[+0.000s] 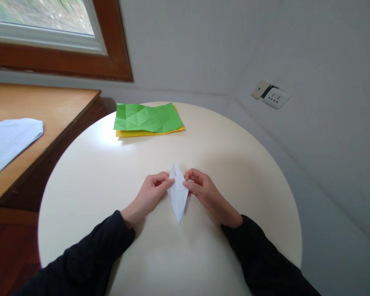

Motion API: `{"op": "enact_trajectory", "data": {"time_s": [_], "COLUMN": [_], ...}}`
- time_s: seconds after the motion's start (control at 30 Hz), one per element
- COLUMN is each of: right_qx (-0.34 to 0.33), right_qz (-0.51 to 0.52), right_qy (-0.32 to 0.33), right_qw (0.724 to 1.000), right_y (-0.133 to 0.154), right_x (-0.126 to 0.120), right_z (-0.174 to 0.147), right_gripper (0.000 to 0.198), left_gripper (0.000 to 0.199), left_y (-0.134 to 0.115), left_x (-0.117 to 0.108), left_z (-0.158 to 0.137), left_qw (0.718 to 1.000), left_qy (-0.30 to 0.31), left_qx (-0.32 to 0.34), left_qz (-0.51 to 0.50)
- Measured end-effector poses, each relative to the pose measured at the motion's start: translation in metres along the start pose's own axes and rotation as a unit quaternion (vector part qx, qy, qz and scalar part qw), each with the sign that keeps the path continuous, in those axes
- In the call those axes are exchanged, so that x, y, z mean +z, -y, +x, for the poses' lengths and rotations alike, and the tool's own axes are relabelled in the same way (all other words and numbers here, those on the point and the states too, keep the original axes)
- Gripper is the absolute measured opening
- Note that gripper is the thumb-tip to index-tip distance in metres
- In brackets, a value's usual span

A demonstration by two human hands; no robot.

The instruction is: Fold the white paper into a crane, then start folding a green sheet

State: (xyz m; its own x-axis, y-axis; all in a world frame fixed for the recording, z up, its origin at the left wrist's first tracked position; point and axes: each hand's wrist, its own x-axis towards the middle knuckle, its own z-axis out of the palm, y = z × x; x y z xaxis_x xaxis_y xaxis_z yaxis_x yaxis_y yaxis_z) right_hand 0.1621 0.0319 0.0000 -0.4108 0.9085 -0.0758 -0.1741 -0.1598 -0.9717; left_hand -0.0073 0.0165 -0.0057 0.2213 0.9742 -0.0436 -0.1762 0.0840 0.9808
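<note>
A piece of white folded paper (178,197), shaped like a narrow diamond, is held over the middle of the round table. Its long point faces me, and the far end splits into two tips. My left hand (152,191) pinches its left edge, thumb on top and fingers curled beneath. On the opposite edge, my right hand (205,190) is closed in a similar pinch with the thumb on the paper. The undersides of the paper and some fingertips are hidden.
Creased green paper (148,118) lies over yellow paper (132,134) at the far edge of the round white table (234,164). To the left stands a wooden desk (64,100) with a pale folded item (14,142) on it. A wall socket (276,97) is at right.
</note>
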Motion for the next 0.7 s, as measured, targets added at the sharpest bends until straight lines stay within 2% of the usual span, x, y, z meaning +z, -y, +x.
{"op": "enact_trajectory", "data": {"time_s": [0.23,0.43,0.5,0.6,0.7], "right_qx": [-0.015,-0.111,-0.156,-0.221,-0.257], "right_qz": [-0.053,-0.108,-0.152,-0.224,-0.271], "right_qy": [-0.011,-0.083,-0.107,-0.134,-0.14], "right_qw": [0.998,0.984,0.97,0.94,0.917], "right_y": [-0.0011,-0.0037,-0.0058,-0.0078,-0.0055], "right_x": [-0.0027,0.0024,0.0034,0.0039,0.0044], "right_z": [0.0025,0.0021,0.001,-0.001,-0.0032], "right_gripper": [0.026,0.022,0.018,0.012,0.024], "left_gripper": [0.036,0.03,0.028,0.023,0.015], "left_y": [-0.0017,-0.0061,-0.0054,-0.0041,-0.0048], "left_x": [0.0002,0.0024,0.0024,0.0015,0.0003], "left_z": [0.001,0.0006,0.0006,-0.0003,-0.0033], "left_qw": [0.998,0.989,0.981,0.958,0.915], "left_qy": [-0.041,-0.09,-0.104,-0.119,-0.132], "left_qx": [0.003,0.052,0.084,0.165,0.269], "left_qz": [0.039,0.108,0.143,0.201,0.271]}}
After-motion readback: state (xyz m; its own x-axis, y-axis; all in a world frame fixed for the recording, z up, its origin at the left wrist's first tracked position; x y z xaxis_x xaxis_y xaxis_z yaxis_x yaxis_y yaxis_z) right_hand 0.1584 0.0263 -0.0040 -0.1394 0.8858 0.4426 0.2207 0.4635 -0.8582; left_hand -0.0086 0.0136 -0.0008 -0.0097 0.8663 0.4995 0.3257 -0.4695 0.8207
